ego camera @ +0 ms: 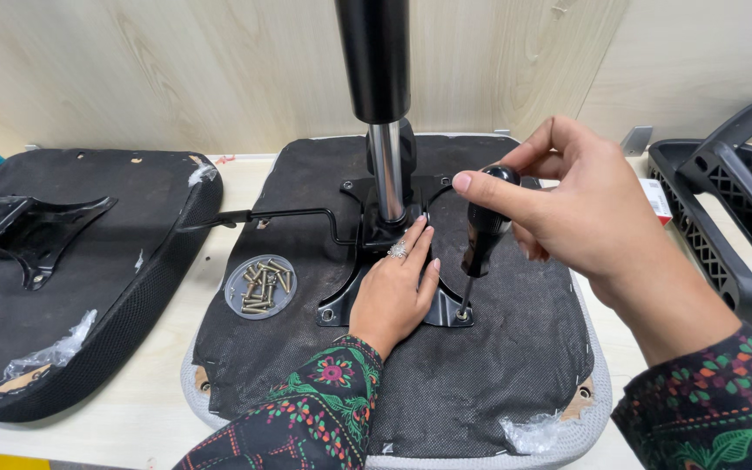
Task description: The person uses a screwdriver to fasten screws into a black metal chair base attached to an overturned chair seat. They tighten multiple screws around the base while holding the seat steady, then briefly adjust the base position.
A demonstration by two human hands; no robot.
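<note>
On the bench (158,396) lie two upturned seat cushions. Atop the middle cushion (480,365), the left hand (393,292) lies flat, fingers released, on one black mounting plate (367,261). The right hand (585,209) has its fingers clenched around one screwdriver (483,235), tip in the plate's corner. One round dish (260,285) holds many screws, too jumbled to count.

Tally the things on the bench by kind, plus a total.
Seat cushions, upside down: 2
Black metal seat plates: 2
Gas-lift cylinder: 1
Screwdriver: 1
Clear dish of screws: 1
Black plastic chair frame: 1
Total: 8
</note>
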